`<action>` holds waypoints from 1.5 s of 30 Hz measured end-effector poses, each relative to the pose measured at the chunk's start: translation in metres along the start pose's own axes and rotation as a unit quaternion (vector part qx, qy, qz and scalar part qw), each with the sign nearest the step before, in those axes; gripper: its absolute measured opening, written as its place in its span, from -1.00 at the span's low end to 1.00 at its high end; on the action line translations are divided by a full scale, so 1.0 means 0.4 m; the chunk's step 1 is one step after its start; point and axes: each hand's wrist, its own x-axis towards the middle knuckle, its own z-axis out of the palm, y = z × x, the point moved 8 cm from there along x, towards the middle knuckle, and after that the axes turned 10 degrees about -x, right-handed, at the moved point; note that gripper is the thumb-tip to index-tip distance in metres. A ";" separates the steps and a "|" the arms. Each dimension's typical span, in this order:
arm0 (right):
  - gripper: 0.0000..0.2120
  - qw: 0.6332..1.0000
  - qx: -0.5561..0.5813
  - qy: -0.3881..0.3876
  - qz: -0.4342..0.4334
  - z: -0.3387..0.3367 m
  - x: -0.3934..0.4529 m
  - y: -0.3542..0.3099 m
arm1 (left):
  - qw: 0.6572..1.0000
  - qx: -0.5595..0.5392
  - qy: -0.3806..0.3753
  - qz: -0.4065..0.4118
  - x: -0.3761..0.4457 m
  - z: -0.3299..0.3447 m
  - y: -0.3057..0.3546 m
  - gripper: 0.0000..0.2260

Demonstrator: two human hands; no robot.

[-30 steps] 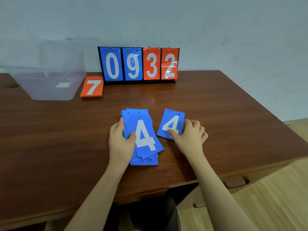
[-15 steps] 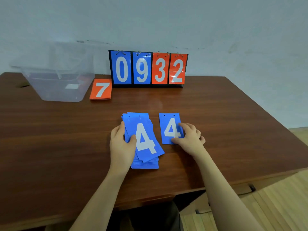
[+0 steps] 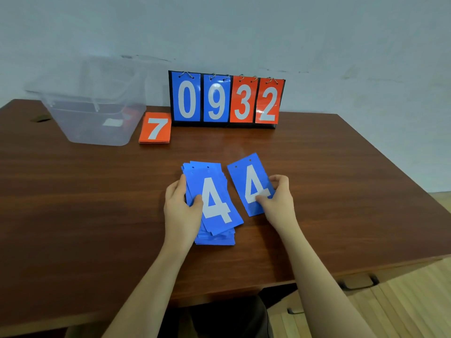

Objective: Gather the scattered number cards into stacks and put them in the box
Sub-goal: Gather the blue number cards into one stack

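A loose stack of blue number cards with a white 4 on top lies at the middle of the wooden table. My left hand grips the stack's left edge, thumb on the top card. To its right, my right hand pinches a single blue 4 card, which is tilted with its top leaning left. An orange stack topped by a 7 lies at the back. The clear plastic box stands at the back left.
A flip scoreboard showing 0 9 3 2 stands against the wall behind the cards. The table's right edge runs diagonally, with wooden floor beyond. A drawer handle shows under the front edge.
My right hand has turned the single blue 4 card, its top swinging from leaning right to leaning left, and now pinches it. My left hand stays on the stack.
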 end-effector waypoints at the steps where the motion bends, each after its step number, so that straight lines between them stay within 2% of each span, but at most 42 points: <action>1: -0.60 0.999 0.043 0.016 -0.025 -0.008 -0.016 -0.011 | 1.000 0.001 0.002 0.001 0.000 -0.006 -0.002 -0.53; 4: -0.61 0.985 0.147 0.067 -0.060 -0.037 -0.060 -0.038 | 1.000 0.000 0.005 0.006 -0.002 -0.022 -0.001 -0.53; 8: -0.63 0.963 0.256 0.065 -0.046 -0.017 -0.127 -0.062 | 1.000 -0.014 0.000 0.020 -0.019 -0.042 0.011 -0.53; 15: -0.68 0.981 0.177 0.035 -0.067 0.074 -0.205 -0.096 | 0.997 -0.049 -0.010 0.054 -0.073 -0.061 0.039 -0.52; 22: -0.69 0.983 0.164 0.008 -0.086 0.109 -0.243 -0.122 | 0.997 -0.019 -0.023 0.074 -0.093 -0.084 0.038 -0.43; 27: -0.58 0.974 0.152 0.032 -0.167 0.043 -0.222 -0.196 | 0.993 0.027 -0.028 0.107 -0.067 -0.113 0.100 -0.43; 30: -0.51 0.967 0.140 0.036 -0.209 0.012 -0.198 -0.257 | 0.989 0.031 -0.060 0.134 -0.058 -0.115 0.148 -0.49; 32: -0.47 0.967 0.124 0.032 -0.222 0.002 -0.186 -0.287 | 0.973 0.093 -0.086 0.191 -0.066 -0.108 0.194 -0.53; 36: -0.49 0.967 0.150 0.038 -0.204 -0.023 -0.182 -0.299 | 0.905 0.239 -0.134 0.325 -0.075 -0.075 0.262 -0.58; 38: -0.53 0.972 0.150 0.051 -0.173 -0.025 -0.183 -0.272 | 0.880 0.269 -0.159 0.359 -0.078 -0.053 0.262 -0.60; 40: -0.65 0.978 0.143 0.048 -0.142 -0.008 -0.186 -0.236 | 0.852 0.297 -0.175 0.393 -0.087 -0.028 0.250 -0.62; 42: -0.79 0.980 0.157 0.052 -0.109 0.010 -0.187 -0.194 | 0.823 0.339 -0.173 0.422 -0.096 -0.008 0.232 -0.64; 45: -0.87 0.987 0.118 0.080 -0.071 0.018 -0.193 -0.146 | 0.806 0.366 -0.130 0.446 -0.108 -0.005 0.212 -0.65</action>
